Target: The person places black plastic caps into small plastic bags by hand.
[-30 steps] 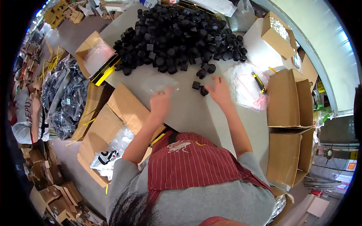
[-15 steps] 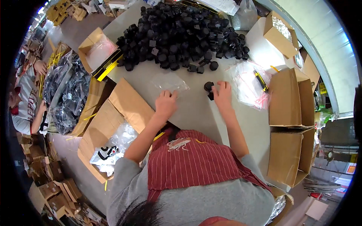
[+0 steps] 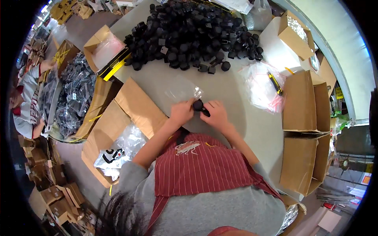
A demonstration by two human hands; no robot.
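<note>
My left hand [image 3: 182, 113] is closed, pinching the edge of a clear plastic bag [image 3: 197, 93] over the grey tabletop. Close beside it, my right hand [image 3: 217, 115] grips a small black plastic part [image 3: 198, 105] with a round, knob-like end. The part sits between the two hands, right at the bag's edge; whether it is inside the bag I cannot tell. Beyond my hands lies a large heap of similar black parts [image 3: 189, 35], a few of them loose along its near side.
On the right, a yellow-and-black utility knife [image 3: 275, 83] lies on flat clear bags [image 3: 258, 88], next to open cardboard boxes [image 3: 301, 102]. To the left stand an open carton [image 3: 136, 98] with plastic inside and a box of bagged black items [image 3: 75, 94]. Another person [image 3: 27, 102] is at far left.
My right hand has carried the black part left and nearer to me, up to the bag. My left hand has shifted slightly right with the bag, so the hands now meet.
</note>
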